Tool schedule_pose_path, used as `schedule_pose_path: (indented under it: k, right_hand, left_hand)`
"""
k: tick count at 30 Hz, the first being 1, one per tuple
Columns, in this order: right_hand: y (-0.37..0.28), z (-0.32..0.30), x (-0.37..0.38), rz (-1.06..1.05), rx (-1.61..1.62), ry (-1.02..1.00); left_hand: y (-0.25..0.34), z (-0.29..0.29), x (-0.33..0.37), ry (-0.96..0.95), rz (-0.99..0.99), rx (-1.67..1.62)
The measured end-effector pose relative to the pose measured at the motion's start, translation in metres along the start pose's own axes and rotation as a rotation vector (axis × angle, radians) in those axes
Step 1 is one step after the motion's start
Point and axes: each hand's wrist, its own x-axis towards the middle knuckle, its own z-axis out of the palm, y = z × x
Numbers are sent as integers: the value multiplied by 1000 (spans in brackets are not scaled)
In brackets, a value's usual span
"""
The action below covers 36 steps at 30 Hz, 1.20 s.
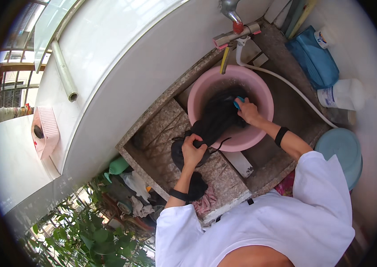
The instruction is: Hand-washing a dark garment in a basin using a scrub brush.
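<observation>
A black garment (218, 116) lies partly in the pink basin (266, 99) and runs over its near-left rim onto the ridged stone washboard (164, 127). A thin dark cord sticks out from it. My left hand (193, 149) is closed on a bunched part of the garment just outside the rim. Inside the basin, my right hand (248, 111) grips a small blue brush (237, 103) against the cloth; its bristles are hidden. Dark water shows around the garment.
Above the basin hangs a tap (232, 13) with a white hose (282, 78). A blue bag (314, 58), a white jug (342, 95) and a blue-green tub (340, 153) stand at right. A pink cloth (205, 200) and dark cloth (196, 186) lie on the washboard's near end.
</observation>
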Motion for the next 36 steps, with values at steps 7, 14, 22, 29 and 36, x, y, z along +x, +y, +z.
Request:
schedule_pose_path:
  k: [7,14,22,29,36]
  right_hand:
    - [-23,28,-9,-452,-37,12]
    - [-24,-10,-7,-114,45,5]
    - [-24,13,37,-434,-65,-159]
    - [-1,-6,14,-115,315,250]
    - [30,27,30,5,1084,5]
  left_hand:
    - [-3,-11,14,-147,-226,-104]
    - [3,-10,-7,-71,-36,-28]
    - [31,-31,-5,-158,109,-1]
    - [22,-52,-7,-272,81,672]
    - [46,24,27,-232,325,729]
